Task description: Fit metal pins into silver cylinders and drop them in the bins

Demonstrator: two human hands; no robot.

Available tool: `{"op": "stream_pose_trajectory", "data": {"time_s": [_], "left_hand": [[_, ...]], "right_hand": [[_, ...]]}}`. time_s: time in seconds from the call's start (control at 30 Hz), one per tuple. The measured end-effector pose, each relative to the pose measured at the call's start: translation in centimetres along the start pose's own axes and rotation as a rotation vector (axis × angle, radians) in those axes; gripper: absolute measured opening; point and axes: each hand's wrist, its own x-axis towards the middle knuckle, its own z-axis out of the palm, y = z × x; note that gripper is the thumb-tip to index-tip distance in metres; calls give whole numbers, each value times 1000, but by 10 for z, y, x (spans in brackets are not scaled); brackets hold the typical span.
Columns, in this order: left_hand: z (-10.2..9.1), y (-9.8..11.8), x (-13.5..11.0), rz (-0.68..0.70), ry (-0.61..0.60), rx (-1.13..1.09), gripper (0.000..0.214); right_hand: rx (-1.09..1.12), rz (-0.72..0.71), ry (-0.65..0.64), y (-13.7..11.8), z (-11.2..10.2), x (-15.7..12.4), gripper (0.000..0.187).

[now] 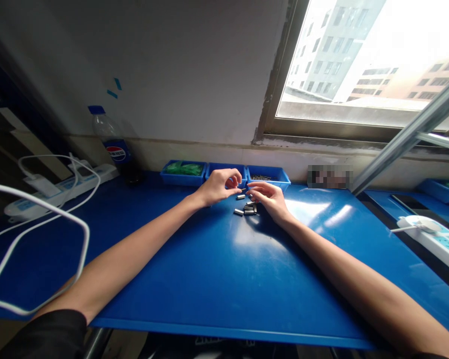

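My left hand (pixel 220 185) hovers over the far middle of the blue table (pixel 217 269), fingers curled in a pinch; what it holds is too small to make out. My right hand (pixel 266 197) lies just to its right, fingers bent down onto a small pile of several metal pieces (pixel 247 208). One more metal piece (pixel 240 197) lies between the two hands. The fingertips of both hands nearly meet above the pile.
Three blue bins stand along the wall: one with green parts (pixel 183 169), a middle one (pixel 224 168), one with small dark parts (pixel 266 176). A cola bottle (pixel 114 144), power strip (pixel 60 187) and white cables (pixel 41 219) lie left; another power strip (pixel 434 239) right.
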Motion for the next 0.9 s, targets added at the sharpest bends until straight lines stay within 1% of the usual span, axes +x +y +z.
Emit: {"op": "stream_pose_trajectory", "data": {"time_s": [0.17, 0.33, 0.47, 0.53, 0.6, 0.67, 0.7, 0.77, 0.8, 0.9], "left_hand": [[2, 3, 0, 2, -9, -60, 18], [4, 2, -1, -7, -34, -82, 16], [5, 1, -2, -6, -36, -70, 16], [5, 1, -2, -2, -3, -21, 15], [5, 1, -2, 3, 35, 50, 13], [5, 1, -2, 6, 49, 115, 12], [5, 1, -2, 5, 43, 140, 12], [6, 1, -3, 8, 3, 180, 14], [7, 1, -3, 16, -31, 196, 15], [12, 1, -5, 66, -164, 216, 21]], "right_hand": [[-7, 16, -77, 0, 0, -1, 37], [10, 33, -97, -2, 0, -2, 40], [1, 41, -112, -4, 2, -3, 37], [-12, 28, -60, -3, 2, -1, 36], [-9, -8, 42, -2, 0, 2, 38], [8, -50, 138, -1, -3, 7, 43], [17, -60, 162, 0, -6, 9, 48], [22, -56, 174, -1, -11, 12, 55], [16, -51, 176, -1, -14, 14, 55], [-31, -56, 201, -4, -22, 17, 43]]}}
